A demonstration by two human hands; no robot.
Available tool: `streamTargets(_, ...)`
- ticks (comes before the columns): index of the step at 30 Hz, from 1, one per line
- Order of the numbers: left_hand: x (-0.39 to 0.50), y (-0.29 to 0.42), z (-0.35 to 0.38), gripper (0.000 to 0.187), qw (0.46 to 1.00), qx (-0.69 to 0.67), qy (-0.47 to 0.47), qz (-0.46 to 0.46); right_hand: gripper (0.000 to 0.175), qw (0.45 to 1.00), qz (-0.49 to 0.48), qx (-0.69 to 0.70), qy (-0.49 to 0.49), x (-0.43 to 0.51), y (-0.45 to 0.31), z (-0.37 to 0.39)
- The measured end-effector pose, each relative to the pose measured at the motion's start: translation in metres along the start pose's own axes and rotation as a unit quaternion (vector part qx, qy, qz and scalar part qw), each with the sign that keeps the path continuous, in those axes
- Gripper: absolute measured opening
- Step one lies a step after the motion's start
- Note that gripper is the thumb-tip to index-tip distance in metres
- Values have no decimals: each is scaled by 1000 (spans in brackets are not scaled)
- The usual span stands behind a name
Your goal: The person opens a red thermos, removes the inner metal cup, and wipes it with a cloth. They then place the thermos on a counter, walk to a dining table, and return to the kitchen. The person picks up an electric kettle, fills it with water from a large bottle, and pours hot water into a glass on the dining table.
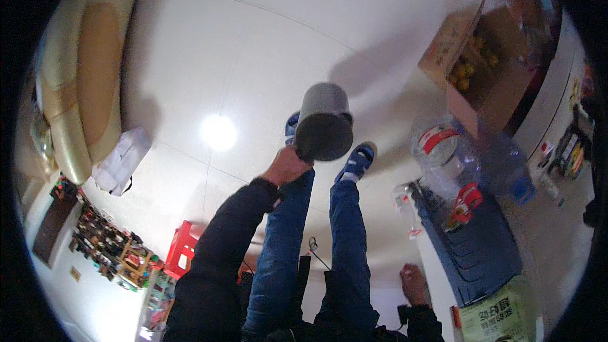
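Note:
My left hand [288,166] grips a grey cylindrical container [326,99], perhaps a small bin, near its edge. The container is tilted, with a dark round end towards me; I cannot tell whether that is its open mouth or its base. It hangs above the floor in front of my feet, partly covering one blue slipper [291,126]. The other slipper [359,159] shows to the right. Low on the right, my right hand [414,282] is beside my leg with its fingers curled and no object visible in it. Its palm side is hidden.
At right stand an open cardboard box [498,85] with yellow fruit, clear plastic bottles [439,152] and a dark grey plastic bin [489,251]. To the left are a beige sofa [99,66], a white bag [123,159], a red plastic stool [182,251] and rows of shoes [102,240]. Pale tiles [228,52] cover the floor.

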State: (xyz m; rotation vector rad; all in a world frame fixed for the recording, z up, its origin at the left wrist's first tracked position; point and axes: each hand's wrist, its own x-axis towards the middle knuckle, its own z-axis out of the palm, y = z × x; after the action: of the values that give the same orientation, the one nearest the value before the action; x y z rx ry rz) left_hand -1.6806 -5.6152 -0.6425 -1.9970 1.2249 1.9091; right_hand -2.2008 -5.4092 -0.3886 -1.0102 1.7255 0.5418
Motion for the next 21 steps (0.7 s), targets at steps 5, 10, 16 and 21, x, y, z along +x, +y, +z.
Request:
streamTargets(5, -151, -35, -11, 44, 994, -34, 84, 55, 38, 819, -190, -427, -334, -70, 48, -28)
streamTargets(10, -361, -35, -20, 35, 976, -29, 206, 69, 37, 976, -22, -143, -164, -45, -43, -94)
streamTargets(16, -590, -12, -4, 31, 809, -501, 300, -73, 37, 970, -163, -152, -93, -56, -254, -181)
streamTargets(21, -682, -29, 36, 34, 665, -622, 408, -66, 38, 932, -255, -241, -88, -105, -404, -206)
